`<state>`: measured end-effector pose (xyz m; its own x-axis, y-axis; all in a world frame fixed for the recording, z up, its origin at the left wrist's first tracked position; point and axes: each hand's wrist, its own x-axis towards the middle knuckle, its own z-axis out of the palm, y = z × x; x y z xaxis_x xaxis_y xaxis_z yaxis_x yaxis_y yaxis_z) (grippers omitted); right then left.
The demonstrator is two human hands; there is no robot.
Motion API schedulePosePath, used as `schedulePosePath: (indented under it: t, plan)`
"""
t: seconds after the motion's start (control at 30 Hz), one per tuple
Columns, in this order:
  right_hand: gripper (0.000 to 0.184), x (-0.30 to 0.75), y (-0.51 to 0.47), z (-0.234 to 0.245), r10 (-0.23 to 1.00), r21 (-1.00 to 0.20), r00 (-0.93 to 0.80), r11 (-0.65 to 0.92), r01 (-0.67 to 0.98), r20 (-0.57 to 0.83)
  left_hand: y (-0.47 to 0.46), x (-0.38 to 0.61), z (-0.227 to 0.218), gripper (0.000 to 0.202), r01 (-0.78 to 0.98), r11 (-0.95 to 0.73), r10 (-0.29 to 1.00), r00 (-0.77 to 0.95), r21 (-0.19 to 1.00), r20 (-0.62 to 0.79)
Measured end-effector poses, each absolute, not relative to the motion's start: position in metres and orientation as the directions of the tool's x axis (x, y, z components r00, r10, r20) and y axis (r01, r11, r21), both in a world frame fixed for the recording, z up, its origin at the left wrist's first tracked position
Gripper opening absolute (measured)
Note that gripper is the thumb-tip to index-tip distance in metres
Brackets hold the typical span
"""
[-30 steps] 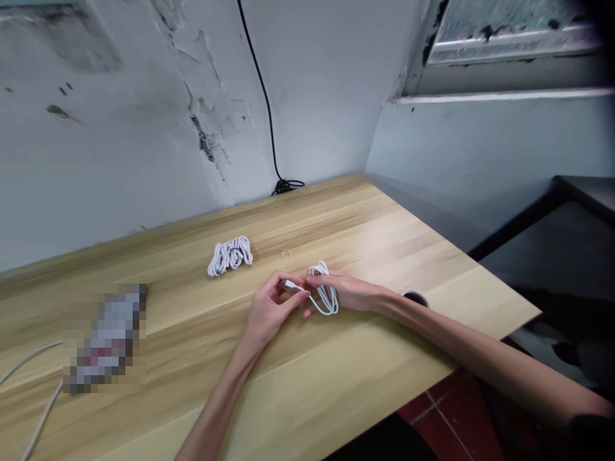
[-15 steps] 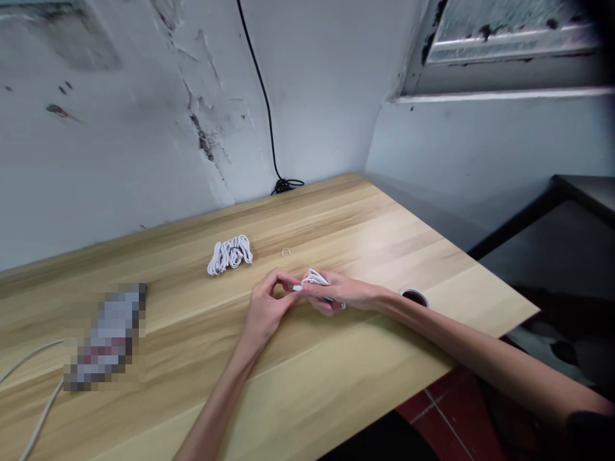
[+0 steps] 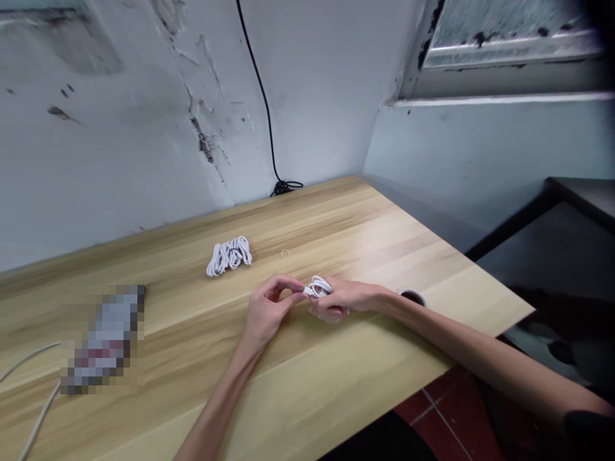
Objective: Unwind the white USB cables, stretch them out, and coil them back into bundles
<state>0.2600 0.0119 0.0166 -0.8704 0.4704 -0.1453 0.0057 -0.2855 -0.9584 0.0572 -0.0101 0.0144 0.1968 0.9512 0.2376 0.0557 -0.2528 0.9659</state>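
Note:
My right hand (image 3: 339,299) is closed around a coiled white cable (image 3: 319,285), whose loops stick out above the thumb. My left hand (image 3: 271,307) pinches the cable's white plug end (image 3: 308,291) between thumb and forefinger, right beside the coil. Both hands are over the middle of the wooden table (image 3: 192,358). Behind them lies a second bundled white cable (image 3: 229,256), tied at its middle. A small thin curved white piece (image 3: 285,252) rests to the right of that bundle.
A roll or round container with a dark inside (image 3: 413,297) sits partly behind my right forearm. On the left lies a blurred-out grey object (image 3: 108,339) near a pale cord (image 3: 41,419). A black cable (image 3: 283,187) hangs down the wall to the table's back edge.
Both hands have shifted slightly, and the right hand has turned so the coil's loops show more. The plug end now points differently, still pinched by the left fingers.

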Motion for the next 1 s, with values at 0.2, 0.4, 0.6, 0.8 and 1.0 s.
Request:
schedulePosePath:
  t: [0.2, 0.4, 0.6, 0.8, 1.0]
  plan:
    - [0.021, 0.256, 0.008, 0.021, 0.361, -0.848, -0.913, -0.529, -0.034, -0.189, -0.012, 0.059, 0.017, 0.022, 0.049, -0.255, 0.934, 0.273, 0.966, 0.232]
    - [0.02, 0.255, 0.009, 0.018, 0.408, -0.892, -0.891, -0.452, -0.01, -0.197, -0.015, 0.06, 0.02, 0.022, 0.183, -0.359, 0.908, 0.296, 0.915, 0.296]
    - [0.022, 0.253, 0.005, 0.017, 0.3, -0.899, -0.922, -0.427, 0.099, -0.244, -0.022, 0.064, 0.024, 0.027, 0.225, -0.269, 0.933, 0.303, 0.936, 0.195]
    - [0.02, 0.244, -0.005, 0.017, 0.194, -0.835, -0.942, -0.534, 0.134, -0.276, -0.03, 0.07, 0.023, 0.019, 0.32, -0.293, 0.904, 0.401, 0.901, 0.151]
    - [0.027, 0.241, -0.008, 0.018, 0.197, -0.77, -0.95, -0.635, 0.065, -0.243, -0.031, 0.073, 0.019, 0.022, 0.251, -0.214, 0.935, 0.333, 0.944, 0.123]
